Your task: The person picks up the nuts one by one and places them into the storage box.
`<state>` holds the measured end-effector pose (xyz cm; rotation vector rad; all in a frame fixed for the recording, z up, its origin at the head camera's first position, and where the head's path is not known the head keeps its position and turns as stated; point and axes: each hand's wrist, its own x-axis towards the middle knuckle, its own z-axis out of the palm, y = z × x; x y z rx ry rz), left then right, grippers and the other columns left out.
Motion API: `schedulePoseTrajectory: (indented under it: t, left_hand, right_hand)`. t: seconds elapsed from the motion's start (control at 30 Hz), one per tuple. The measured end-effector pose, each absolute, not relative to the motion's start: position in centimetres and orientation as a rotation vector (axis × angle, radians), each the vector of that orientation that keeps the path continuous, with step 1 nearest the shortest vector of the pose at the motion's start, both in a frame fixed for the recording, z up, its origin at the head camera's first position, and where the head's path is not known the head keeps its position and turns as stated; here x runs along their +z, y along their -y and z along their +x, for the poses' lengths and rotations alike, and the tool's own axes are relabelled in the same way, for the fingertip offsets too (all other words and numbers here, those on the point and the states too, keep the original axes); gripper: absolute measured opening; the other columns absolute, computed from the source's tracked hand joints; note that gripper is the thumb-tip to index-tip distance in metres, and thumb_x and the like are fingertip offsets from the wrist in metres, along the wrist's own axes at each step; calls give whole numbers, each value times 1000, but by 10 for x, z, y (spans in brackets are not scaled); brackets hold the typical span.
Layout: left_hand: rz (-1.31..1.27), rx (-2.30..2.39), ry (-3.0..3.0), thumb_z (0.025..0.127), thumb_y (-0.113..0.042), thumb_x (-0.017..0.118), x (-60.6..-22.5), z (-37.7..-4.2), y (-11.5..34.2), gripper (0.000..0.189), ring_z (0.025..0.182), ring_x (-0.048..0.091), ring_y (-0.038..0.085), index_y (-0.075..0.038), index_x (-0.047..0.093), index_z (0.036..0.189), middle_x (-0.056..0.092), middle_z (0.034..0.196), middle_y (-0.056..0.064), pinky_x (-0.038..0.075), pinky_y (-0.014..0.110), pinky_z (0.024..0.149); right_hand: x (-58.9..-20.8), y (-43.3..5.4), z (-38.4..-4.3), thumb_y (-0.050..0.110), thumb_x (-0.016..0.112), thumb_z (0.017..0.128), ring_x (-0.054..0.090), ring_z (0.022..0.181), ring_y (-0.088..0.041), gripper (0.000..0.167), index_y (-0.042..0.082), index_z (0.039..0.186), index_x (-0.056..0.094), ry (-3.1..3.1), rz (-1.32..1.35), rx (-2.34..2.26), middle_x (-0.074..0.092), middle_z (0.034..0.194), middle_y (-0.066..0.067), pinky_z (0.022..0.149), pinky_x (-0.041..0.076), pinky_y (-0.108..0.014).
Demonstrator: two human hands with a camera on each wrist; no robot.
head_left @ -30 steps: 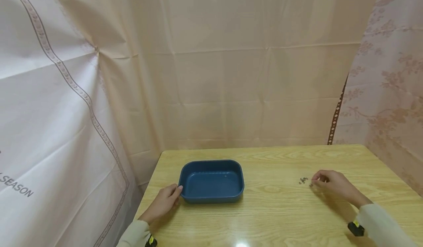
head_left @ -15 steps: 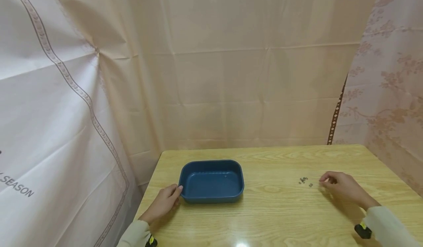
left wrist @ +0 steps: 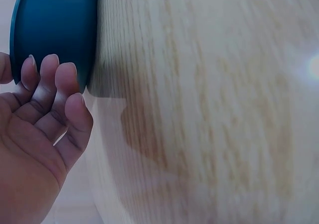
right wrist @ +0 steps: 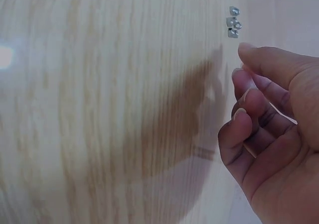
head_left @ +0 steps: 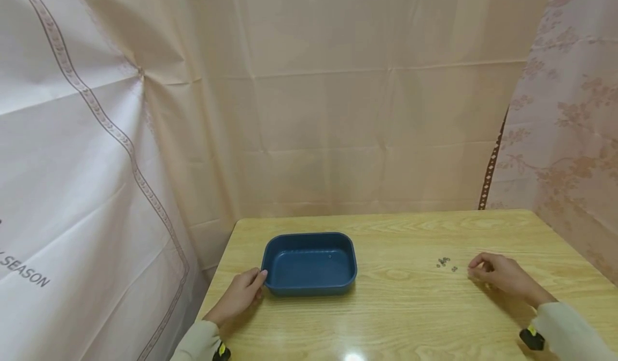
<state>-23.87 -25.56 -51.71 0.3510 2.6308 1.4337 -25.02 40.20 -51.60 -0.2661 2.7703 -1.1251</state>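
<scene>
A deep blue rectangular tray (head_left: 309, 291) with rounded corners sits on the left half of the table. My left hand (head_left: 241, 294) holds its left side near the front corner, thumb at the rim and fingers against the outer wall (left wrist: 60, 25). On the right lie several small silvery metal pieces (head_left: 442, 263) that look like nuts, most in a loose cluster. My right hand (head_left: 502, 275) hovers just right of them, thumb and fingers loosely bent. In the right wrist view, the thumb stands beside the nearest pieces (right wrist: 233, 33) and nothing shows between the fingers.
The wood-grain table (head_left: 396, 318) ends at a beige cloth (head_left: 338, 135) behind. A patterned white cloth (head_left: 87, 189) hangs at left, a floral one (head_left: 569, 152) at right. A tiny bright spot (head_left: 330, 256) shows inside the tray.
My right hand has drawn back to the right, away from the metal pieces, leaving a separate small group on the table. My left hand and the tray stay in place.
</scene>
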Motion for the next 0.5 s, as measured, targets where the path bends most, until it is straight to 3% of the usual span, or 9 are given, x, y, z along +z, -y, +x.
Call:
schedulePoseTrajectory:
  t: [0.5]
  left_hand:
    - [343,1440,-2606,113,-37,43,-517,-239,256,47,58,52,17,0,54,87,58,73,10,46,28,50]
  right_hand:
    - [-520,-387,-259,26,66,103,46,53,-10,29,4,122,61,-2691,-439,-1154,60,84,-7,47,45,-30]
